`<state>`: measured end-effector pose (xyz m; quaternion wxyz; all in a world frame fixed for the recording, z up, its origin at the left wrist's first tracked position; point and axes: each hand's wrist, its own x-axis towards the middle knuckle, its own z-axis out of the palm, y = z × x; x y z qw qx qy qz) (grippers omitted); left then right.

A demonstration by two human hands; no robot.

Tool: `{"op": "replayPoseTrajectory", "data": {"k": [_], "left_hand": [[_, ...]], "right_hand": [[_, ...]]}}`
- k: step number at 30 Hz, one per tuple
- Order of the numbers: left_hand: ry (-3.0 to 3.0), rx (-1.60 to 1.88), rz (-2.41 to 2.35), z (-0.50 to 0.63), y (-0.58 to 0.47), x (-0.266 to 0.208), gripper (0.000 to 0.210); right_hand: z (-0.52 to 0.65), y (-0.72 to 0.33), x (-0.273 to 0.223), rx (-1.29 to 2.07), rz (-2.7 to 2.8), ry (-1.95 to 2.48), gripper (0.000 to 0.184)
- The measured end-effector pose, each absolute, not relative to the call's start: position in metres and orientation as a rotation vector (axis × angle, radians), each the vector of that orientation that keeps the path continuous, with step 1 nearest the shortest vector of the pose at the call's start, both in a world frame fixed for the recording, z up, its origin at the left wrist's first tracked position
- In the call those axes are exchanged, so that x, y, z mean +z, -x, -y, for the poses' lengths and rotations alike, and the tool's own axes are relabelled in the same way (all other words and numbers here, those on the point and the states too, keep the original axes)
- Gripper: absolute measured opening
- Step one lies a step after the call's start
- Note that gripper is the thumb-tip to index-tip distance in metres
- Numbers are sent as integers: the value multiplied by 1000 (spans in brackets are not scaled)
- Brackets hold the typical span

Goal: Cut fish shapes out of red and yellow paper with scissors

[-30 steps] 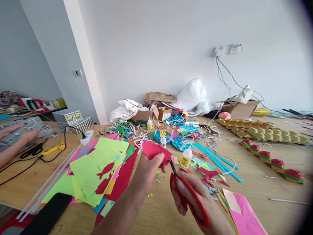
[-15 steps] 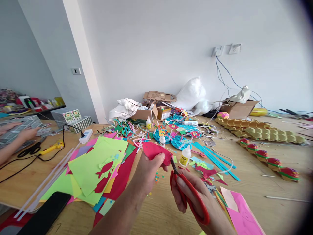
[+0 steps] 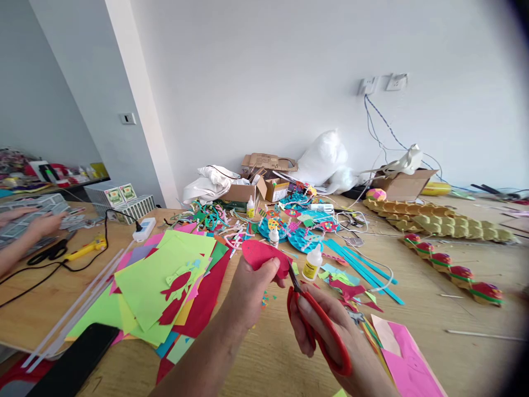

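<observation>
In the head view, the left hand (image 3: 255, 284) pinches red paper (image 3: 259, 253) above the table (image 3: 268, 358); the right hand (image 3: 326, 317) grips scissors (image 3: 296, 289), blades at the paper's right edge. Cutting seems in hand; another snip would call for steady paper.

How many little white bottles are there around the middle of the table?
3. One bottle is just beyond the scissors, another just behind the red paper, and the third by the cardboard box. Others may be hidden.

Forearms (image 3: 206, 353) angled inward, fingers (image 3: 305, 346) bent
</observation>
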<state>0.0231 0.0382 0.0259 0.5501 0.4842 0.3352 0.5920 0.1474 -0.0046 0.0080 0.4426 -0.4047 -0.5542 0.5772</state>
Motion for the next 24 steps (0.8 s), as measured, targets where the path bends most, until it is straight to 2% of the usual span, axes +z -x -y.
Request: {"op": "replayPoseTrajectory", "data": {"k": [24], "left_hand": [[-1106, 1370, -796, -36, -20, 32, 14]], "right_hand": [[-1, -152, -1, 1428, 1364, 1104, 48]]}}
